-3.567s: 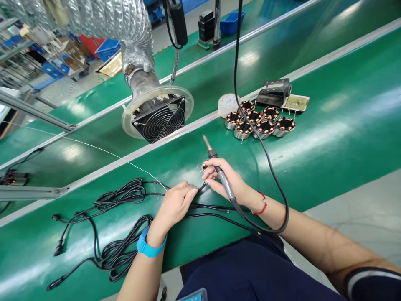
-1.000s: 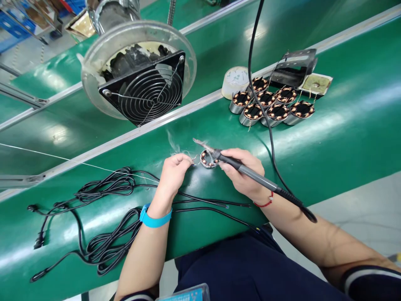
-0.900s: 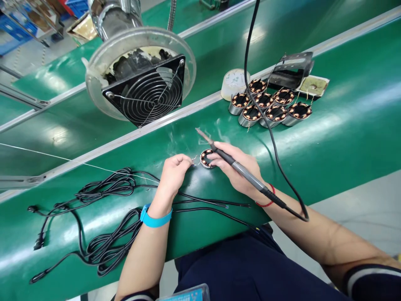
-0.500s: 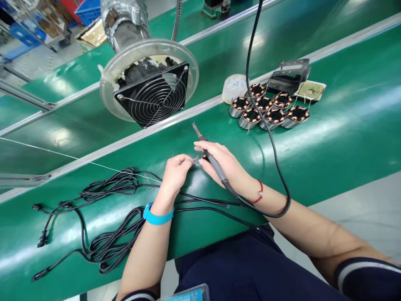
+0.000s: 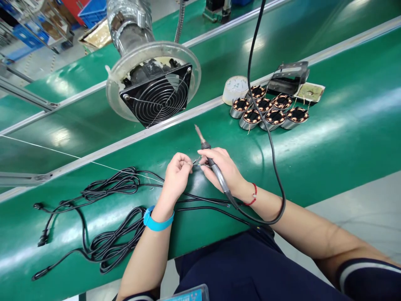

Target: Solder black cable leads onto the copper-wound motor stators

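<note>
My left hand (image 5: 176,177) is closed in a pinch on a thin wire (image 5: 196,160) in front of me; where the fingers meet, detail is too small to make out. A soldering iron (image 5: 220,177) lies across my right hand (image 5: 232,172), held at the thumb and fingers, its bare tip pointing away from me. The same fingertips are close to the wire, and a small dark part there is mostly hidden. A pale strand of what looks like solder (image 5: 103,164) runs in from the left toward my left wrist.
Coiled black power cables (image 5: 120,238) lie to the left, with loose ends under my wrists. A round fan-covered extractor hood (image 5: 164,102) hangs ahead. At right stand several copper-wound motor stators (image 5: 275,117), a white tub (image 5: 234,90) and a sponge holder (image 5: 310,92). The iron's cord (image 5: 272,146) loops above.
My right hand and the iron have shifted slightly toward me, the iron turning a little more upright. My left fingers stay pinched, and a bit more wire shows between the hands.
</note>
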The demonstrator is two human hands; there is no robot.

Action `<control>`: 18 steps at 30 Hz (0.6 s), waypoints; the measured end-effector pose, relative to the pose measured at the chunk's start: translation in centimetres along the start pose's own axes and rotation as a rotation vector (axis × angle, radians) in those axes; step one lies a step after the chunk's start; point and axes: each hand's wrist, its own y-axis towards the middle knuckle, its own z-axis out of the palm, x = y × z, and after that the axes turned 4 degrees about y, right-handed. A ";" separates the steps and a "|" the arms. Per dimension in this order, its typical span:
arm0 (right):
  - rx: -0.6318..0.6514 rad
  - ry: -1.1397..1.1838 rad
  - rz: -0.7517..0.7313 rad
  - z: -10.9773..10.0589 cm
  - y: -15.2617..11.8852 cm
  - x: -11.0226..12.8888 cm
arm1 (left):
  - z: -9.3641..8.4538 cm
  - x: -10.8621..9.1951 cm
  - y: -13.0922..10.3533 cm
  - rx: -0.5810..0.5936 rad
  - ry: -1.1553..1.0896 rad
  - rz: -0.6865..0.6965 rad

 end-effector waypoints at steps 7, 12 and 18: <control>-0.016 0.183 0.170 0.1 -0.2 0.0 | -0.2 0.3 -0.8 0.004 0.121 0.142; -0.036 0.294 0.260 0.1 -0.4 -0.1 | -0.5 0.2 -1.2 0.037 0.349 0.293; 0.003 0.219 0.208 0.0 -0.2 -0.1 | -0.3 -0.5 -1.4 0.004 0.511 0.386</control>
